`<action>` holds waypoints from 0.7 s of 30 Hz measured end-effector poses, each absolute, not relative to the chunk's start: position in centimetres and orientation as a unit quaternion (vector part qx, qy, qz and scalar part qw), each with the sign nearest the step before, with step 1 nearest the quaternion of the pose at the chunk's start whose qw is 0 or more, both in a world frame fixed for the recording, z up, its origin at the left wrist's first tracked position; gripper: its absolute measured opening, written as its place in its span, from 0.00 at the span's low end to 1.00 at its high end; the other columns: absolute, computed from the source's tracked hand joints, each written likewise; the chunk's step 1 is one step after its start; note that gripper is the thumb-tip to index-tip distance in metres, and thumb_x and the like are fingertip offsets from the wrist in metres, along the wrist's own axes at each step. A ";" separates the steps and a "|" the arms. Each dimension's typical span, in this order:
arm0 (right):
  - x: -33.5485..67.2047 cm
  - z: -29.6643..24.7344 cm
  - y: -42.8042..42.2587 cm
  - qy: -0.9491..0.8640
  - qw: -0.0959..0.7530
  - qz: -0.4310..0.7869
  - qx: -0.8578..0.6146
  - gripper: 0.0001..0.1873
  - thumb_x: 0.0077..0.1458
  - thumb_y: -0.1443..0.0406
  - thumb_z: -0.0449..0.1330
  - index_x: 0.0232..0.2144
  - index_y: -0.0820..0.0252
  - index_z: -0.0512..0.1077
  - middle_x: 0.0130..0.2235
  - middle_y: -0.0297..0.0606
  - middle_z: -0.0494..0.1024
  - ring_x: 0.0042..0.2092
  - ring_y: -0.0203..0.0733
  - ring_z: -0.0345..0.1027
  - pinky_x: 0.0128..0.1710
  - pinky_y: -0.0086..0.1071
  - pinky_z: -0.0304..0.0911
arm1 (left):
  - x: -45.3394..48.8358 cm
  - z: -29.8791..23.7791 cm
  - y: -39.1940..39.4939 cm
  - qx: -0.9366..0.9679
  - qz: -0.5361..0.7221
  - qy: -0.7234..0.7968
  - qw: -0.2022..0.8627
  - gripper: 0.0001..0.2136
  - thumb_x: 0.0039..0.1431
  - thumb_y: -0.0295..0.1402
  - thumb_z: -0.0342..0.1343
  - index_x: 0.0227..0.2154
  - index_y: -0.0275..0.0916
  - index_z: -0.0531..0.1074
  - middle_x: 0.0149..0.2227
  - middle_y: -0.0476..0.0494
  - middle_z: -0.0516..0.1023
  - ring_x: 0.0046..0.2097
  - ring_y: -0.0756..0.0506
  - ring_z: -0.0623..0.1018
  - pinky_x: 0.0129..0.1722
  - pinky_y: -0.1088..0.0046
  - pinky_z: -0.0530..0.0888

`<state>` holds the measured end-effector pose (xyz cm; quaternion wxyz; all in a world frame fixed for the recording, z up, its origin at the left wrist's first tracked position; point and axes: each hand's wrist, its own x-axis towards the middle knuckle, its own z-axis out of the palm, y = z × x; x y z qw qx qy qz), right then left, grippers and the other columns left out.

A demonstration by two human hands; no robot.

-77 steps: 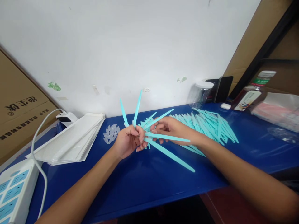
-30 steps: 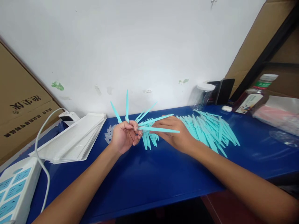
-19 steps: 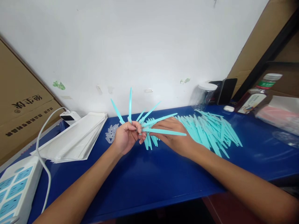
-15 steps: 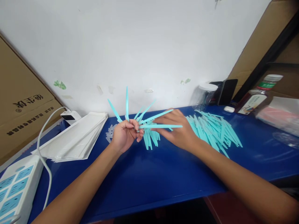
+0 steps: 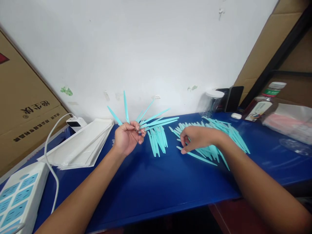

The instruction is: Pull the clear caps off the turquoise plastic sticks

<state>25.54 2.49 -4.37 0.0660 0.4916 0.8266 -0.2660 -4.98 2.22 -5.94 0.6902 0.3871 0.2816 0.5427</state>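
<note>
My left hand is raised over the blue table, its fingers closed on a spread fan of slim, tapered turquoise sticks that point up and to the right. My right hand is at the left edge of a loose pile of the same sticks. Its thumb and curled fingers are at one turquoise stick that slants out in front of the pile. A smaller bunch of turquoise sticks lies between the two hands. Small translucent pieces are mostly hidden behind my left hand.
White padded envelopes are stacked at the left, with a power strip and a white cable nearer me. A lidded clear jar, a phone, a bottle and a plastic-wrapped pack stand along the right.
My right hand has moved right and down, away from the fanned sticks to the loose pile. The left hand keeps hold of its fan, whose lowest stick has swung upward.
</note>
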 end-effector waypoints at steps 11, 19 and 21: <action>23.2 -4.7 1.2 0.841 -0.150 -0.333 0.398 0.13 0.65 0.55 0.61 0.37 0.59 0.70 0.33 0.40 0.82 0.32 0.43 0.75 0.31 0.32 0.63 | -4.5 -6.0 1.9 0.355 0.520 0.285 0.723 0.05 0.43 0.28 0.52 0.17 0.36 0.70 0.21 0.39 0.71 0.25 0.42 0.74 0.11 0.74 0.67; 19.1 -7.0 -0.1 0.816 -0.363 -0.302 0.334 0.14 0.65 0.54 0.65 0.36 0.59 0.79 0.33 0.36 0.82 0.31 0.38 0.73 0.33 0.31 0.66 | -3.3 -5.4 0.6 0.319 0.499 0.280 0.756 0.04 0.43 0.27 0.51 0.17 0.37 0.67 0.21 0.40 0.70 0.24 0.43 0.75 0.09 0.76 0.65; 18.4 -7.9 -0.3 0.811 -0.399 -0.273 0.329 0.12 0.64 0.56 0.67 0.36 0.58 0.81 0.34 0.36 0.83 0.33 0.38 0.73 0.35 0.31 0.66 | -3.0 -5.4 0.3 0.315 0.492 0.276 0.763 0.05 0.43 0.27 0.51 0.17 0.37 0.67 0.20 0.40 0.70 0.23 0.43 0.74 0.09 0.76 0.64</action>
